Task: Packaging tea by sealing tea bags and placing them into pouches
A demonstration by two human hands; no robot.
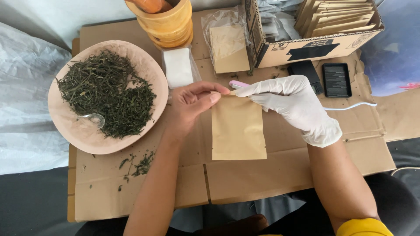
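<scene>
Head view, looking down on a cardboard sheet (280, 175). Left of the grip: pink plate (148, 72) heaped with dried green leaves (105, 94), small spoon (94, 119) sunk in them. Left hand (190, 107), bare, forearm angled up from below, thumb and forefinger pinched on the top left corner of a flat tan pouch (238, 129). Right hand (295, 105), in a white glove, wrist bent inward, fingers closed around a slim pink tool (238, 84) pressed along the pouch's top edge, white cord (350, 106) trailing off right. Beyond the grip: clear bag of tan pouches (227, 48), then an open carton (315, 41) stacked with more. Just right of the glove: two dark flat devices (337, 79).
</scene>
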